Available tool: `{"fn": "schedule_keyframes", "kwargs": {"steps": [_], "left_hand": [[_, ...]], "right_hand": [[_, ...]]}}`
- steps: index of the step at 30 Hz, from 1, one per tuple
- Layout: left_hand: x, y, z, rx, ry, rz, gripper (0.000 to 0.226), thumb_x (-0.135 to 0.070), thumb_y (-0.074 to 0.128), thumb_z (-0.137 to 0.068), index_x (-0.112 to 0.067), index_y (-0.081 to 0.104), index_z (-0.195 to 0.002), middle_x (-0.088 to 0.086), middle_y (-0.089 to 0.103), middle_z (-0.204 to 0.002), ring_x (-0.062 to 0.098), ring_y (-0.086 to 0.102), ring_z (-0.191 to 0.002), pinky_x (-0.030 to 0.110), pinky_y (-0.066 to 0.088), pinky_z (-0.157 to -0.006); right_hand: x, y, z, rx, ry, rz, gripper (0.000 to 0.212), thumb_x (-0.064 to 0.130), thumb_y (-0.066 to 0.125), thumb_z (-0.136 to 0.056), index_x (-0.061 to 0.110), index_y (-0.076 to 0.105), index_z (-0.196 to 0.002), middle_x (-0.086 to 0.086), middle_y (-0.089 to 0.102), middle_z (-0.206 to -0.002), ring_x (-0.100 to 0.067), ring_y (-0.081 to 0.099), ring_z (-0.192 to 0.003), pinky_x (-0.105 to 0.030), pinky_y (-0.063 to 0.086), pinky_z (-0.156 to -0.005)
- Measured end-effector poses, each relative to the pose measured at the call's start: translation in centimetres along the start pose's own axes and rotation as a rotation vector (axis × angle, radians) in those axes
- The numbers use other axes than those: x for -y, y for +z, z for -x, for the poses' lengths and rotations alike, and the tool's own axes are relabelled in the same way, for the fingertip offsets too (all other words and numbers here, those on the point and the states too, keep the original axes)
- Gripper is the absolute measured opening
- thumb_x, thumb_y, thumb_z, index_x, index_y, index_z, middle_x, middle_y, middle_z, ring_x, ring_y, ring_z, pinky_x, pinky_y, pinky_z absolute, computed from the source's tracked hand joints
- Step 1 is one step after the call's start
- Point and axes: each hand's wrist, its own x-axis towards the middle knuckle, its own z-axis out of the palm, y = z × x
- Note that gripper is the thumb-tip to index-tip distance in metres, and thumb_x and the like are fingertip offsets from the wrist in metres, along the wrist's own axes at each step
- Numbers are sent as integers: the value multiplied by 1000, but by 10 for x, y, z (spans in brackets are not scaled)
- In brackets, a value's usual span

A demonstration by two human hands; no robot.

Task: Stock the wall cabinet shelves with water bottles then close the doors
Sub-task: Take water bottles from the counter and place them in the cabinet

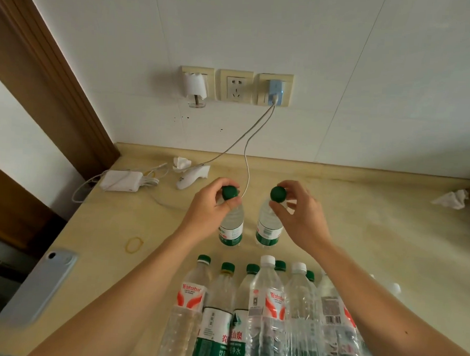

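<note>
Two clear water bottles with green caps and green labels stand upright on the beige counter, side by side. My left hand [213, 204] pinches the neck and cap of the left bottle [231, 229]. My right hand [297, 208] pinches the cap of the right bottle [268, 230]. Nearer to me stands a cluster of several more water bottles [262, 315], some with green caps, some with white caps and red labels. No cabinet is in view.
A phone [40, 284] lies at the counter's left edge, a yellow rubber band [134, 244] beside it. A white charger brick [122, 180], cables and crumpled tissue [181, 162] sit at the back. Wall sockets [236, 86] are above. More tissue [452, 198] lies far right.
</note>
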Motion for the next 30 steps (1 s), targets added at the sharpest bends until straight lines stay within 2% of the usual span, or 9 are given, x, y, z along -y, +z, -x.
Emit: {"fn": "schedule_keyframes", "kwargs": {"steps": [3,6,8,14,17,21,24,27,30], "left_hand": [[7,-4,6,51,-1,-40,35,-9,71,-93,-24,59,-121,-13,64,-119,3,60,-116,27,47,-105],[21,-2,16,103,-145,-18,67,-15,79,-88,-28,42,-143,-13,58,-134,5,54,-127,28,43,-107],[35,7,24,87,-253,-29,77,-22,84,-83,-32,39,-144,-12,60,-132,8,57,-125,29,48,-103],[68,43,32,-81,-389,35,70,-33,90,-74,-40,45,-126,-17,64,-115,-2,63,-104,24,54,-88],[71,53,27,-152,-402,50,64,-30,91,-72,-42,47,-117,-15,66,-108,-5,64,-95,13,51,-71],[63,54,28,-191,-363,25,63,-26,91,-71,-37,48,-116,-13,65,-105,-2,64,-93,13,48,-68],[48,45,34,-208,-304,38,62,-26,91,-70,-34,50,-115,-9,66,-106,9,66,-99,22,50,-75],[14,30,34,-198,-209,78,63,-27,92,-69,-36,52,-118,-11,68,-109,8,67,-103,27,55,-85],[-38,12,31,-159,-43,122,64,-33,92,-68,-44,53,-118,-21,68,-106,0,66,-101,16,56,-78]], "right_hand": [[-13,4,3,48,39,7,53,19,73,-90,34,47,-134,8,59,-129,-13,58,-115,-34,51,-100],[-29,13,4,158,217,-67,86,16,83,-82,34,31,-149,3,52,-138,-20,56,-121,-43,51,-103],[-42,21,5,215,313,-79,100,17,88,-77,29,25,-154,1,50,-141,-24,55,-124,-49,49,-105],[-77,44,-3,284,290,-187,76,15,86,-75,38,38,-129,14,56,-114,-6,58,-100,-17,44,-72],[-84,52,-8,274,286,-208,71,12,86,-74,34,40,-123,12,56,-107,-4,57,-93,-14,45,-62],[-82,50,-6,225,286,-223,65,10,86,-73,34,44,-115,12,59,-102,-7,59,-89,-18,46,-65],[-60,34,0,139,246,-265,63,14,89,-72,41,48,-111,21,63,-98,9,62,-84,-8,47,-57],[-22,4,10,69,167,-318,63,20,90,-71,51,50,-109,28,67,-98,20,58,-90,-2,46,-63],[29,-36,27,-25,75,-355,63,20,89,-71,53,54,-111,36,65,-101,18,59,-93,1,45,-65]]}}
